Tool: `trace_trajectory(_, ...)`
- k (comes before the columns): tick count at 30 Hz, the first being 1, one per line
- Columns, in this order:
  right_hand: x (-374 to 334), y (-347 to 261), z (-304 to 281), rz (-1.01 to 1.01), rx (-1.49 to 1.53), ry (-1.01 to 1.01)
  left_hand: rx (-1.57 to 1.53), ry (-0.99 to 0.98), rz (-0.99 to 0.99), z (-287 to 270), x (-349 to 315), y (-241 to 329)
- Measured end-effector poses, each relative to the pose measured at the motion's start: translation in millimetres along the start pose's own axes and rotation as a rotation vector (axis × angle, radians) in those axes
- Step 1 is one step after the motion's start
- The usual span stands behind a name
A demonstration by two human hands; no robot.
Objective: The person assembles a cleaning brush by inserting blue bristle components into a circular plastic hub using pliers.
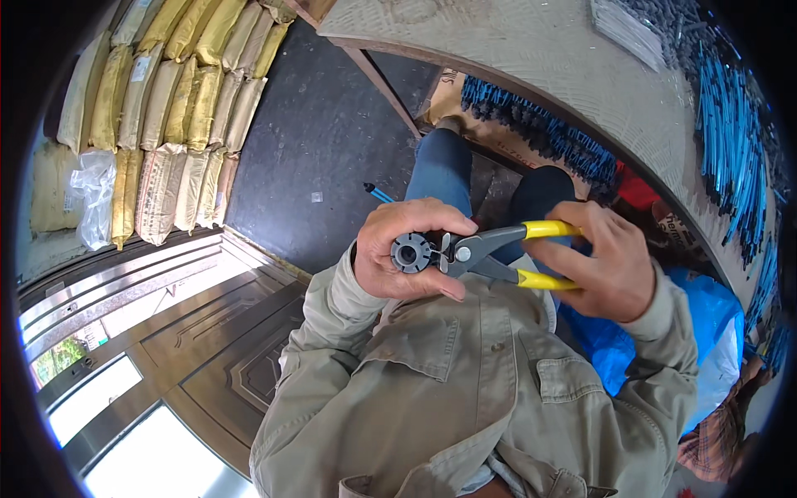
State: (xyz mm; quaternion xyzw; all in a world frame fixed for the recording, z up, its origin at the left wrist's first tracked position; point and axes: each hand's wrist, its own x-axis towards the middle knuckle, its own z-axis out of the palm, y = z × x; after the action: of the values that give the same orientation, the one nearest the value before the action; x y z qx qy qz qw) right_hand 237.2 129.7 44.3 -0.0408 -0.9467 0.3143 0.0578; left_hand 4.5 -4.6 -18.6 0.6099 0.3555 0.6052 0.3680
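My left hand [397, 249] is closed around a black round plastic part [408, 252] with a hole in its middle and slots around its rim. A blue rod with a black tip [379, 192] shows just beyond that hand; whether it joins the round part is hidden. In my right hand [606, 257] are cutting pliers [490, 251] with yellow handles, which stand apart. The pliers' jaws are at the right edge of the round part, beside my left thumb. Whether the jaws bite on it cannot be made out.
A worktop [515, 37] at the upper right bears many blue rods [726, 141] with black ends. More rods [540, 124] lie in a carton below it. Stacked sacks [166, 108] stand at the left, above a dark panelled door [224, 349]. A blue bag [706, 324] is by my right arm.
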Motion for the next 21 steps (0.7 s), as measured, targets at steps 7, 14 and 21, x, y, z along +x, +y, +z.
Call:
trace_trajectory(7, 10.7, -7.1, 9.6, 0.046, -0.603, 0.210, 0.266, 0.034, -0.009, 7.9, 2.9, 12.5)
trace_trajectory(14, 14.8, -3.5, 0.3, -0.072, -0.834, 0.288, 0.200, 0.118, -0.112, 17.2, -3.3, 17.6)
trace_trajectory(21, 27.9, 6.7, -9.6, -0.171, -0.784, 0.281, 0.222, 0.103, -0.038, 14.5, -0.9, 14.0)
